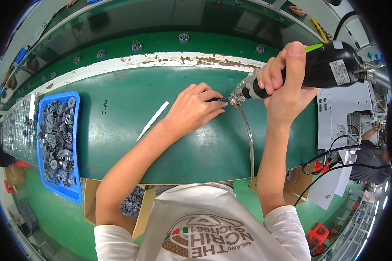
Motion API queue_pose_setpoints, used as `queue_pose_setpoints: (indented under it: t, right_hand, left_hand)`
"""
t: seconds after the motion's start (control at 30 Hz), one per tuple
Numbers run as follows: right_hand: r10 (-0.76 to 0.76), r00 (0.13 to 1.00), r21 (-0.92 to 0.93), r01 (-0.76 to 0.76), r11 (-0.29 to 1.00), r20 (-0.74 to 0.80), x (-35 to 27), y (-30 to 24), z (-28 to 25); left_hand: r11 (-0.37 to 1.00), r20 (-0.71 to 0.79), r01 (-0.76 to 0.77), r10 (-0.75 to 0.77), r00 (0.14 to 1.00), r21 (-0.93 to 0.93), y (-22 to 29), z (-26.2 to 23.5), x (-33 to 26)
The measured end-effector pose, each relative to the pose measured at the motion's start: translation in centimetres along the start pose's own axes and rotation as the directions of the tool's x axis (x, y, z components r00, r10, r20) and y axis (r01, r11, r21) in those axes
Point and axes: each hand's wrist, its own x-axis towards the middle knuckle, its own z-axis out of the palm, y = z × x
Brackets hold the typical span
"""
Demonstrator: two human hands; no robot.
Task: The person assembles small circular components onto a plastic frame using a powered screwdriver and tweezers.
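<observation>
My right hand (289, 78) is wrapped round a black electric screwdriver (331, 65) with a green lever, held sideways over the green worktable (196, 143). At its front is a metal nose (237, 95), from which a clear feed tube (249, 135) runs down to the table's near edge. My left hand (196, 106) pinches a small dark round part (222, 101) right at the nose. The fingers partly hide the part, and whether the tip touches it I cannot tell. Left of that hand, a white-handled, pen-like tool (153, 121) lies on the table, close to my forearm.
At the left stands a blue tray (77, 130) heaped with small grey parts. Beyond a chipped white rail (161, 59), several small parts (136, 46) sit spaced along a green strip. Cardboard boxes (91, 195) are below the near edge. Black cables (322, 154) hang at the right.
</observation>
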Motion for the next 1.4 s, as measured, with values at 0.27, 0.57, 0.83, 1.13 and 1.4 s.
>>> queue_pose_setpoints:
  t: [0.27, 0.57, 0.83, 1.13, 1.4]
  right_hand:
    - [0.002, 0.999, 0.003, -0.002, 1.000, 0.039, 0.4, 0.4, 0.2]
    - [-0.114, 0.993, 0.094, 0.114, 0.989, -0.008, 1.3, -4.2, -2.3]
    - [-0.027, 0.997, 0.056, 0.031, 0.998, -0.076, 0.9, -3.3, -1.3]
    - [-0.017, 1.000, 0.031, 0.017, 0.999, 0.004, 0.3, -1.0, 0.8]
    - [-0.017, 1.000, 0.022, 0.017, 1.000, 0.005, 0.2, -0.4, 1.0]
  left_hand:
    - [1.000, -0.052, 0.022, -0.023, 0.998, -0.016, -0.1, 0.6, -0.1]
    - [0.991, -0.066, 0.115, -0.119, 0.991, -0.065, 0.4, 1.1, 0.2]
    - [0.988, -0.073, 0.136, -0.141, 0.987, -0.069, -0.1, 0.4, -0.1]
    - [0.991, 0.035, 0.120, -0.118, 0.992, -0.066, -0.7, 0.1, 0.0]
    - [0.990, 0.040, 0.126, -0.123, 0.992, -0.069, -0.8, 0.0, -0.1]
